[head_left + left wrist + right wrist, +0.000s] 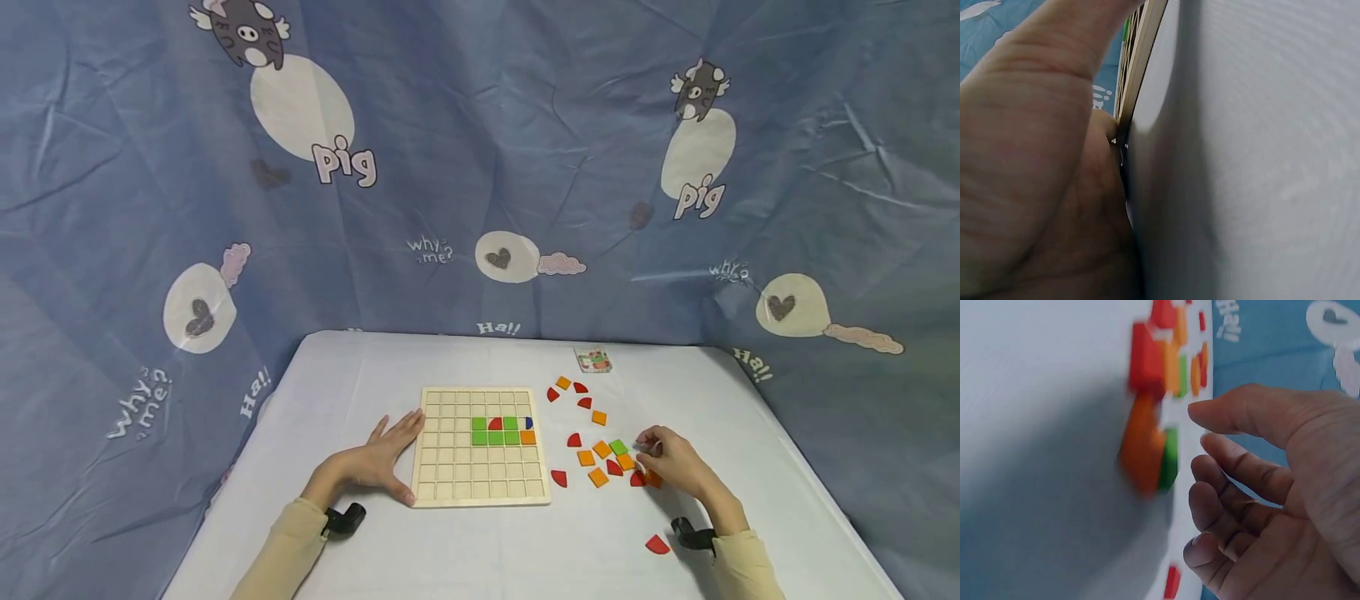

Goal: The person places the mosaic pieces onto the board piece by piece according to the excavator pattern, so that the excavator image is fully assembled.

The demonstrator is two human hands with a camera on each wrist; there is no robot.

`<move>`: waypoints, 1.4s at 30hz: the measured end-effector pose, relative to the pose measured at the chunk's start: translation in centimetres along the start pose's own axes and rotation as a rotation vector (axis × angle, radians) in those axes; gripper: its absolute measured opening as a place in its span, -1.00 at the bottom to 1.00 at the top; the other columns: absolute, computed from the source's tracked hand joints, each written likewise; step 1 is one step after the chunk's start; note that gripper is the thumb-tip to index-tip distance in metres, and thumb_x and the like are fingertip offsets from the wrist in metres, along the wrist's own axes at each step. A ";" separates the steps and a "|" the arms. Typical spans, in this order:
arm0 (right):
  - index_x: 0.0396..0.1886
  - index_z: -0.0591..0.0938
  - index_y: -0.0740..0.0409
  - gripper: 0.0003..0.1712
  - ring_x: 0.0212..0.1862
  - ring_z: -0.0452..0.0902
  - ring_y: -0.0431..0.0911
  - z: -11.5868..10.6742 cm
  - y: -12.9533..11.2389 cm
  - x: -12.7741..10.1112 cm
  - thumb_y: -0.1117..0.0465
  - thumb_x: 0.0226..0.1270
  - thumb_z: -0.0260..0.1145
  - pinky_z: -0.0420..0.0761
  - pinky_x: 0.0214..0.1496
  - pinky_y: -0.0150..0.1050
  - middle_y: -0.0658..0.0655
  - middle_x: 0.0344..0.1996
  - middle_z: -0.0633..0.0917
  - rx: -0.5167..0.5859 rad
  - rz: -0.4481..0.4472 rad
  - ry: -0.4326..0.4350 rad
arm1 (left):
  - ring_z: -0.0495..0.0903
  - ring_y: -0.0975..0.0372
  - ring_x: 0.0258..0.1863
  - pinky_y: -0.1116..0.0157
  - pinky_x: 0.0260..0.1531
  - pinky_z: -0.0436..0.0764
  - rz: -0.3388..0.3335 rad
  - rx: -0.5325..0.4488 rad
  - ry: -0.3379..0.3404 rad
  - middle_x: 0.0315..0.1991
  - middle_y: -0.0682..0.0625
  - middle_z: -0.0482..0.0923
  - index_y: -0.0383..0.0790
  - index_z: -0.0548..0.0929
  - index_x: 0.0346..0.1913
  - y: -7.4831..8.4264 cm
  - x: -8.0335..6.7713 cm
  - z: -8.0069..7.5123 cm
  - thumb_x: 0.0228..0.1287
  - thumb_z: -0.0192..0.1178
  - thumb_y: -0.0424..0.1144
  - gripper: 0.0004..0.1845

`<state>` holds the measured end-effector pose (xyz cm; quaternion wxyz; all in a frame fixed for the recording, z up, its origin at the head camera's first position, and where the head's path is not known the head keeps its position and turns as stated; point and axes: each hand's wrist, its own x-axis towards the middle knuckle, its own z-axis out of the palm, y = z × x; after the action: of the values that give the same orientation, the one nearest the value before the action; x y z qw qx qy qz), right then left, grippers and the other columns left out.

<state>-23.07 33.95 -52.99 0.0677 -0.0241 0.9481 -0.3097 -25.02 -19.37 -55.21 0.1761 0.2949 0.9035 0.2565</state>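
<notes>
Pale wooden grid board (481, 472) lies flat on the white table (450, 550), roughly in front of the person; two neighbouring rows are part-filled at its right side: green squares (496, 437), one red quarter-round (496, 424), one orange square (528, 437), one small blue piece (528, 423); most other cells bare.

Left hand (375, 461) is at the board's left edge, thumb by the near corner, fingers spread toward the far one; looks like it is steadying the board, not gripping a tile.

Right hand (667, 462) is over the loose pieces right of the board; right wrist view shows the thumb apart from loosely bent fingers, nothing visible between them; below and beside it, a loose orange square (626, 462), a loose green square (618, 447), more orange and red ones; one lone red quarter-round (657, 545) lies nearer the person; a small printed packet (593, 360) sits at the far edge.

Step in hand, my read: choosing or reaching for the next tile, pattern only partly laid; next move calls for thumb and forefinger closing on one flat piece by its edges, lifting it clear of its neighbours, carrying it left and seating it square in a cell; close-packed pieces could get nudged; which piece is wanted, cannot tell.
</notes>
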 end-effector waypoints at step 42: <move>-0.07 0.60 0.26 -0.62 -0.24 0.49 -0.10 0.7 1.0 0.4 0.20 0.14 0.44 0.58 -0.23 -0.28 0.10 -0.25 0.60 -0.028 -0.002 0.033 | -0.36 -0.02 0.56 -0.17 0.43 -0.49 0.003 0.004 -0.003 0.57 -0.13 -0.40 -0.29 -0.23 0.53 -0.1 0.1 0.1 -0.34 0.49 0.33 0.51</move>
<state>-23.33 34.27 -54.20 0.0513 -0.0208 0.9533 -0.2970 -25.10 -19.37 -55.38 0.1765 0.2971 0.9032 0.2545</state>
